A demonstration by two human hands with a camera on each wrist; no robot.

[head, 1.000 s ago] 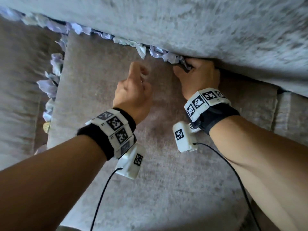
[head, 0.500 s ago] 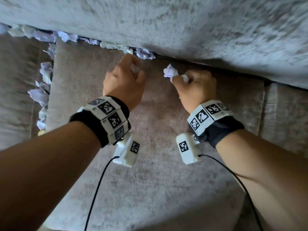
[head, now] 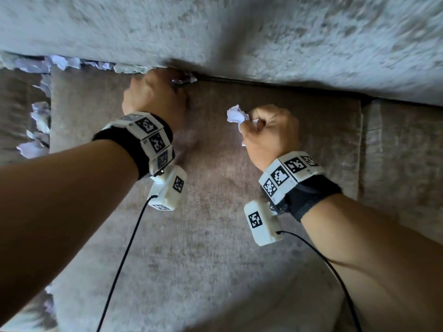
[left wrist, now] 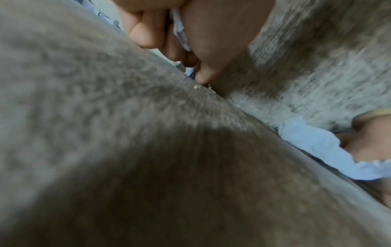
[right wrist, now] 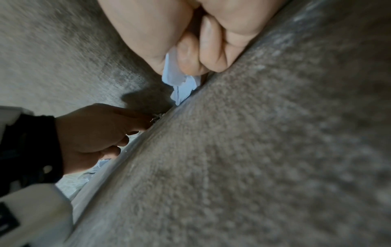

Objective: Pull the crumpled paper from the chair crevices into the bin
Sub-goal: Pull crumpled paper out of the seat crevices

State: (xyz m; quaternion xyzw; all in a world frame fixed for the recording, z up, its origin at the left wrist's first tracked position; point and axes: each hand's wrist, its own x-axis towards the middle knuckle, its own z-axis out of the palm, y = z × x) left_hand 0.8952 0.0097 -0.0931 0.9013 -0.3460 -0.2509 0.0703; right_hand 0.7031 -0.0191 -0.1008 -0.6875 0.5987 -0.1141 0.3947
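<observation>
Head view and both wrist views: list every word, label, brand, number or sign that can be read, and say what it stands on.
No readable words, brands or numbers in any view.
Left wristband: black-and-white square marker patterns; tiny characters beside them, too small to read.
Right wristband: square marker patterns only, no text.
Left wrist camera housing and right wrist camera housing: one marker pattern each, no text.
Crumpled paper in the right hand: no legible print.
</observation>
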